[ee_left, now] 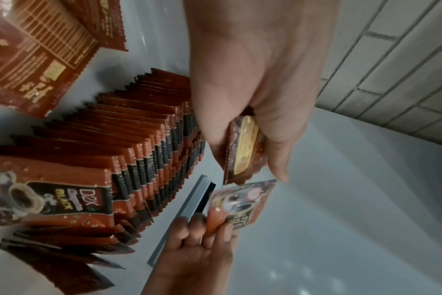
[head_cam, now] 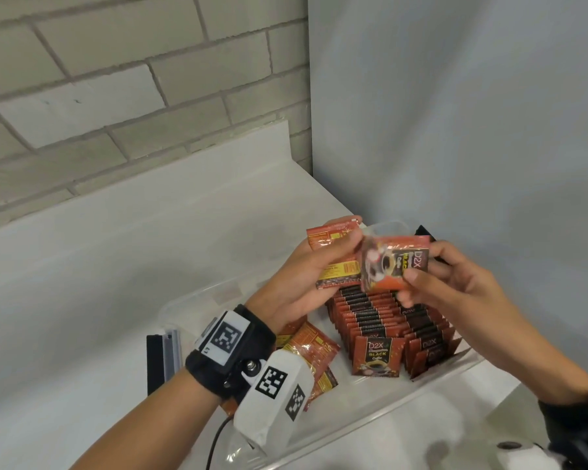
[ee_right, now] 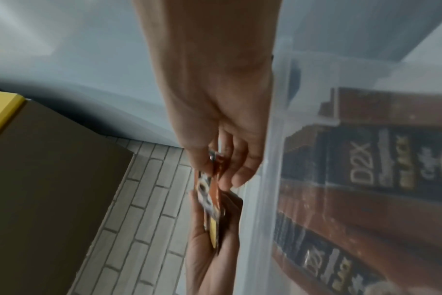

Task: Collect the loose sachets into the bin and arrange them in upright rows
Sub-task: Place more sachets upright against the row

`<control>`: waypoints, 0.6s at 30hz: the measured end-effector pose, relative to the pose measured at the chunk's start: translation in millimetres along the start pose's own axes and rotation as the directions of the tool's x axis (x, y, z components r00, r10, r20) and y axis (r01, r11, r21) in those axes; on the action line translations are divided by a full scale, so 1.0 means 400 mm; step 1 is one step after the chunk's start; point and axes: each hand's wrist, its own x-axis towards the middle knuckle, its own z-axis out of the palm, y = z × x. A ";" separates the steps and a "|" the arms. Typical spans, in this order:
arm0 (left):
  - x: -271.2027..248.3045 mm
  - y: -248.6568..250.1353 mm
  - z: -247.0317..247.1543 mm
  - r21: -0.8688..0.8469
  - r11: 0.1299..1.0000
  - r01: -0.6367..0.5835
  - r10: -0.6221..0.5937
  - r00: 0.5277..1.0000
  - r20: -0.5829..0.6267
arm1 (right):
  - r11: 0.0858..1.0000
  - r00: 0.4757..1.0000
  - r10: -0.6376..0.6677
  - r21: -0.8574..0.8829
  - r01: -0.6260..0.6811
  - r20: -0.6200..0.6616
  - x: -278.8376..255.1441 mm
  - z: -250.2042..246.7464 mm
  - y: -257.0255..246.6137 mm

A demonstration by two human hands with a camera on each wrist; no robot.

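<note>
Above a clear plastic bin [head_cam: 381,413] my left hand [head_cam: 314,276] grips a small stack of red sachets [head_cam: 333,262] [ee_left: 244,151]. My right hand [head_cam: 431,276] pinches a single red-and-black sachet [head_cam: 392,264] [ee_left: 242,201] [ee_right: 208,196] by its edge, right beside that stack. Inside the bin, two upright rows of sachets [head_cam: 377,322] [ee_left: 149,143] stand side by side, fronts towards me. A few loose sachets [head_cam: 314,357] [ee_left: 36,49] lie flat in the bin's left part, partly under my left wrist.
The bin sits on a white counter [head_cam: 99,266] in a corner, brick wall [head_cam: 116,79] behind, plain wall [head_cam: 472,113] at right. A black-and-grey bin clip [head_cam: 162,359] shows at the bin's left end. A brown box [ee_right: 50,169] appears in the right wrist view.
</note>
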 end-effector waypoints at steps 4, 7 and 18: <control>0.008 -0.001 -0.007 -0.039 0.999 -0.015 0.010 0.993 -0.119 | 0.860 0.960 0.045 -0.500 0.104 0.277 -0.032 -0.011 -0.026; 0.006 -0.002 -0.002 -0.042 0.999 0.002 -0.007 0.993 -0.116 | 0.599 0.904 0.146 -0.763 0.241 0.401 -0.037 0.001 -0.013; 0.001 -0.001 -0.001 -0.073 0.997 0.013 -0.022 0.992 -0.124 | 0.187 0.851 0.220 -0.877 0.443 0.477 -0.008 0.025 0.014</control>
